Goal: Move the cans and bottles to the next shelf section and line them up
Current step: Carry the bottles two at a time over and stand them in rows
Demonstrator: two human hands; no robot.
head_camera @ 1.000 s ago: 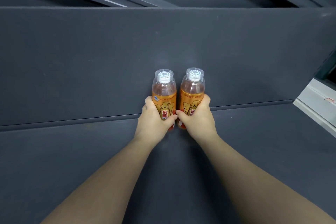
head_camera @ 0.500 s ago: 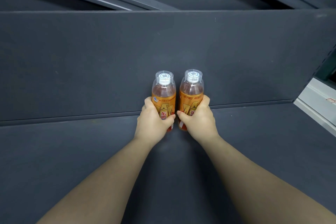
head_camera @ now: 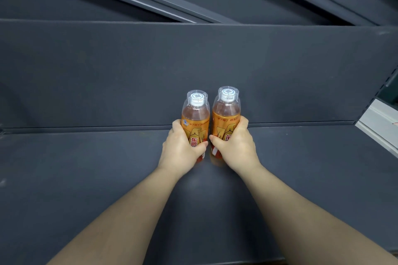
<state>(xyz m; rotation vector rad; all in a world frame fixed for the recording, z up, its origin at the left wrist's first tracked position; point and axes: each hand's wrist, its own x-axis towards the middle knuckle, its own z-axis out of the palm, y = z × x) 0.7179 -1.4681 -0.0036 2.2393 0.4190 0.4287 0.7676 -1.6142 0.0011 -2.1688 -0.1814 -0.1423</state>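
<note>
Two small bottles with orange labels and clear caps stand upright side by side near the back of a dark grey shelf [head_camera: 86, 178]. My left hand [head_camera: 179, 150] grips the left bottle [head_camera: 195, 115] around its lower half. Around the right bottle [head_camera: 226, 112] my right hand [head_camera: 234, 149] is wrapped the same way. The bottles nearly touch, and their bases are partly hidden by my fingers.
The shelf's dark back panel [head_camera: 107, 75] rises right behind the bottles. A light grey ledge [head_camera: 379, 127] of the neighbouring section shows at the right edge. Slanted dark rails [head_camera: 150, 0] run above.
Both bottles stay in my hands at about the same spot by the back panel; they have shifted only slightly, and the grips are unchanged.
</note>
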